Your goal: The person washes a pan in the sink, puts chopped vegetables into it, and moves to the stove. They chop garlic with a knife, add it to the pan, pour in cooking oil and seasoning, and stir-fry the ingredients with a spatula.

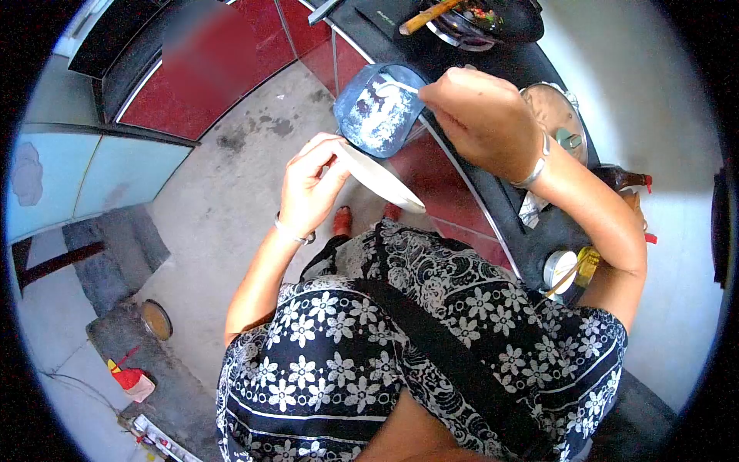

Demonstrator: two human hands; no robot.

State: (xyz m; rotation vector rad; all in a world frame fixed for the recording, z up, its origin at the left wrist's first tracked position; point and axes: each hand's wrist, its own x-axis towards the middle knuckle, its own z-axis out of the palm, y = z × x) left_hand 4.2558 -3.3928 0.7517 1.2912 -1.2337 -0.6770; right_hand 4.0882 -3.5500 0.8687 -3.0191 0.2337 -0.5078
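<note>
My left hand [312,181] is closed on a pale round lid or shallow dish [382,181], seen nearly edge-on and tilted. Just beyond its fingertips is a blue see-through jar [342,104] with white powder [373,119] inside. Its mouth faces me. Whether the left fingers also support the jar is hidden. Over the jar's right rim, my right hand [481,112] pinches a small white spoon [399,85], whose far end reaches into the jar above the powder.
On the dark counter to the right stand a wok [512,23] with chopped food and a wooden handle [431,15], a round board [550,112], a dark bottle [616,177] and a white container [560,271]. Red cabinets [454,189] run below the counter.
</note>
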